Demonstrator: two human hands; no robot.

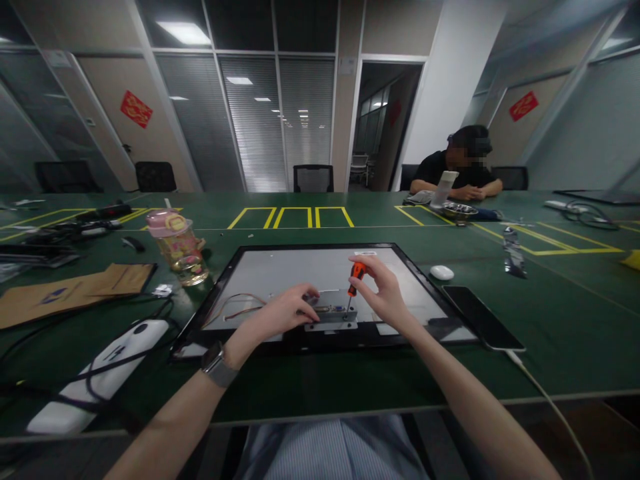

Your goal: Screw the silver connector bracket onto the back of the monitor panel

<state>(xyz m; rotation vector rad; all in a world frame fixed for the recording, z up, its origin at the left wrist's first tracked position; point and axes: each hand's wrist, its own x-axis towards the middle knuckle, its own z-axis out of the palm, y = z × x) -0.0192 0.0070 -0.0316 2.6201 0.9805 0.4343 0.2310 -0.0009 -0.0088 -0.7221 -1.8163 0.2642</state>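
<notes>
Screwdriver (pixel 357 279) with an orange and black handle, pinched between thumb and fingers of the right hand (pixel 389 295), above the near part of the panel (pixel 293 267). Stands nearly upright, tilting slightly, shaft down, with the tip at the right end of the metal bracket (pixel 331 316). Lies lengthwise, that bracket, near the panel's front edge, with small connectors along its far side.

Reaches in from the left with the left hand (pixel 287 308), thumb and fingers curved and parted around the bracket's left end; cannot tell whether pressing firmly on it. Wears a watch (pixel 219 365) with a grey band on the left wrist.

Shows a pale grey surface and a black frame on the panel, flat on the green counter (pixel 300 393). Trails thin wires (pixel 240 301) over its left part, beside the left hand.

To the right of the panel, holds a phone (pixel 483 318) with a pale cable plugged in, and a small white rounded object (pixel 442 273) just beyond it. To the left, carries a pink-lidded cup (pixel 173 241), a brown paper packet (pixel 75 293) and a long white box (pixel 113 367) crossed by black cords. Beyond the panel, far right, seats a person (pixel 467 167) in black, forearms on the counter.
</notes>
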